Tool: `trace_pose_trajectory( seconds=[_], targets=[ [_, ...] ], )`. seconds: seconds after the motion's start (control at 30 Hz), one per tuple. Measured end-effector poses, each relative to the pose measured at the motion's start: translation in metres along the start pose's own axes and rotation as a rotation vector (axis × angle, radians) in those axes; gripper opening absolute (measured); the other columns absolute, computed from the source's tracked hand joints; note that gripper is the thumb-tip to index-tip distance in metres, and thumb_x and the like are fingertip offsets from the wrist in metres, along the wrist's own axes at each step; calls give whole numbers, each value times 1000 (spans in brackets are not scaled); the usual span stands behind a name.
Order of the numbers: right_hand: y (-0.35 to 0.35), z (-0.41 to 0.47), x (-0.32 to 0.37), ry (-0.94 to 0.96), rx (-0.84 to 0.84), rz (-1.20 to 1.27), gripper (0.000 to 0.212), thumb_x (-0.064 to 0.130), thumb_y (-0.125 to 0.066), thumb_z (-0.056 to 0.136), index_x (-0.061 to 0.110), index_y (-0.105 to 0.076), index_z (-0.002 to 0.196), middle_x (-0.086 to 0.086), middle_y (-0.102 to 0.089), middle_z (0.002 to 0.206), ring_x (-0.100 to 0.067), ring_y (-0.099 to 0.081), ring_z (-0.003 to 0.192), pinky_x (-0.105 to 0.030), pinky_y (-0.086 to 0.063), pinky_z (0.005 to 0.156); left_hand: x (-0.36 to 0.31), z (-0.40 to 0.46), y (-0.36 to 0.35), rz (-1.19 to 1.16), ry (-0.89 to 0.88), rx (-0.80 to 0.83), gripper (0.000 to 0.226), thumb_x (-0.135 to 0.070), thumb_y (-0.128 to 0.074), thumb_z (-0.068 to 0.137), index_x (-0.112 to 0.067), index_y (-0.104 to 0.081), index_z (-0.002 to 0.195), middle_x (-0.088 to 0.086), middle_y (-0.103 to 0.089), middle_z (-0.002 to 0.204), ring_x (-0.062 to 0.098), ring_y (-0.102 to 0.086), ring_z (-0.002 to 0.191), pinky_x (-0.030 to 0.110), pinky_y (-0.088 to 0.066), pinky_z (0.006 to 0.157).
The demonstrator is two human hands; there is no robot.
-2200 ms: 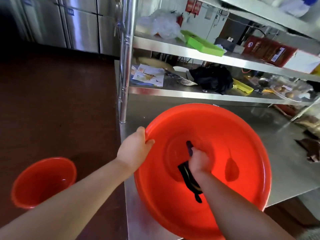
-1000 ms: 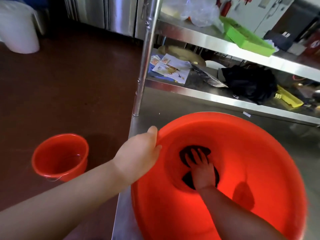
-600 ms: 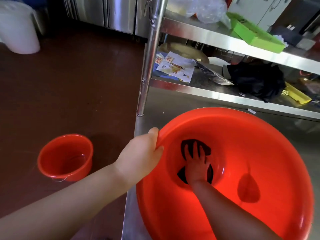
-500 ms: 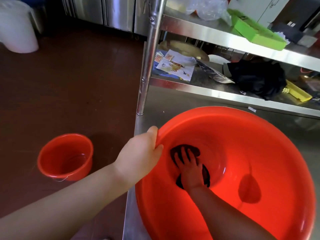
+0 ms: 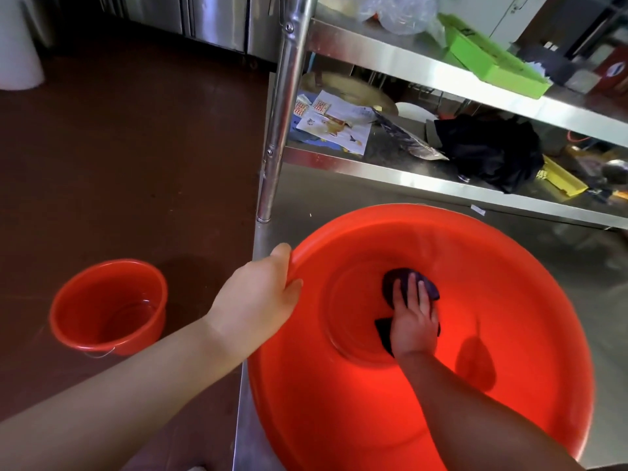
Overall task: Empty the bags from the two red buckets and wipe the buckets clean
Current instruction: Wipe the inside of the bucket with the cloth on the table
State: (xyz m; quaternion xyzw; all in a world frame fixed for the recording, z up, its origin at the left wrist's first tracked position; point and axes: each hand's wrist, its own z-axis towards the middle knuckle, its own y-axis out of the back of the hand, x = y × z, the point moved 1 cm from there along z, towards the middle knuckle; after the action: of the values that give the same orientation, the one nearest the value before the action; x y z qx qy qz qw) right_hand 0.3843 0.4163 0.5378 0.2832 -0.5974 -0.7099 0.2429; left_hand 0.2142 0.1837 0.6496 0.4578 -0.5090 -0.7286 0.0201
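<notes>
Red buckets: big red bucket (image 5: 530, 334) sits on the steel counter (image 5: 577, 277), hanging over the counter's left edge. Small red bucket (image 5: 105, 307) stands on the brown floor (image 5: 119, 164), well left of the big one, upright, some clear water in the bottom.

Left hand (image 5: 258, 300) grips the big bucket's left rim, fingers curled over the outside, thumb hooked over the inside edge. Right hand (image 5: 413, 321) is down inside the big bucket on its flat bottom, fingers straight and close together, pressing flat on a dark cloth (image 5: 394, 283). Cloth shows past the fingertips and under the wrist; part hidden by the hand.

Relative to the big bucket: steel upright post (image 5: 280, 124) just beyond its left rim, foot on the counter. Lower shelf (image 5: 390, 171) beyond it carries printed paper sheets (image 5: 336, 124) and a black crumpled bag (image 5: 489, 151), with a yellow item (image 5: 557, 178) to the right of that. Upper shelf (image 5: 407, 59) holds a green tray (image 5: 492, 59) and a clear plastic bag (image 5: 397, 11).
</notes>
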Motion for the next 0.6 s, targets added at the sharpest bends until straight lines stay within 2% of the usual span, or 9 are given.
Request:
trace_pose_trajectory(
  seconds=[0.1, 0.2, 0.23, 0.27, 0.33, 0.43, 0.5, 0.53, 0.6],
  targets=[
    [-3, -8, 14, -86, 0, 79, 60, 18, -51, 68, 8, -59, 127, -21, -45, 142, -44, -43, 129, -59, -42, 90, -1, 0, -1, -38, -13, 4, 15, -31, -53, 90, -20, -44, 93, -2, -60, 70, 21, -62, 64, 41, -53, 60],
    [-16, -18, 34, 44, 192, -39, 84, 28, -68, 70, 21, -34, 146, -12, -19, 157, -35, -14, 144, -52, -23, 108, -1, 4, 0, -78, 7, 12, 16, -30, -55, 88, -18, -47, 97, -1, -61, 73, 22, -63, 70, 41, -53, 65],
    [-20, -24, 40, 140, 233, -59, 91, 34, -74, 66, 25, -33, 146, -10, -20, 157, -34, -16, 144, -52, -24, 108, -1, 5, 1, -80, 6, 10, 17, -30, -55, 88, -19, -48, 98, -1, -61, 74, 22, -63, 71, 40, -53, 66],
    [-22, -30, 46, 252, 286, -97, 93, 38, -81, 56, 27, -45, 140, -10, -33, 152, -34, -29, 140, -55, -33, 103, -1, 6, 1, -71, -2, 7, 17, -31, -56, 88, -19, -47, 98, -2, -61, 74, 21, -63, 71, 40, -53, 66],
    [-25, -41, 52, 419, 303, -193, 82, 37, -88, 33, 30, -70, 113, -4, -61, 130, -28, -58, 118, -52, -52, 82, -2, 6, 1, -47, -27, 5, 18, -33, -55, 88, -21, -45, 96, -2, -60, 74, 22, -63, 72, 39, -53, 65],
    [-22, -46, 51, 519, 290, -241, 68, 38, -86, 36, 38, -73, 103, 8, -64, 124, -17, -62, 113, -41, -56, 78, -2, 9, 2, -22, -25, 16, 18, -34, -54, 89, -21, -44, 97, -2, -60, 74, 22, -63, 72, 40, -54, 65],
    [-19, -42, 45, 541, 316, -253, 62, 38, -72, 68, 38, -58, 127, 7, -45, 146, -19, -42, 135, -43, -45, 98, 0, 11, 3, -11, -12, 27, 18, -34, -53, 89, -21, -44, 98, -2, -61, 76, 23, -63, 74, 40, -54, 67],
    [-23, -38, 41, 532, 364, -235, 61, 32, -59, 83, 34, -41, 141, 5, -25, 156, -22, -21, 145, -47, -30, 109, 1, 11, 4, -9, -6, 28, 19, -34, -53, 89, -20, -44, 98, -1, -61, 77, 24, -64, 76, 40, -54, 68],
    [-20, -33, 33, 337, 424, -175, 67, 28, -49, 91, 27, -16, 151, 2, 2, 161, -21, 6, 147, -46, -9, 116, 3, 10, 4, -12, 5, 25, 20, -34, -53, 89, -20, -45, 100, 0, -62, 79, 25, -64, 78, 40, -54, 70]
  ],
)
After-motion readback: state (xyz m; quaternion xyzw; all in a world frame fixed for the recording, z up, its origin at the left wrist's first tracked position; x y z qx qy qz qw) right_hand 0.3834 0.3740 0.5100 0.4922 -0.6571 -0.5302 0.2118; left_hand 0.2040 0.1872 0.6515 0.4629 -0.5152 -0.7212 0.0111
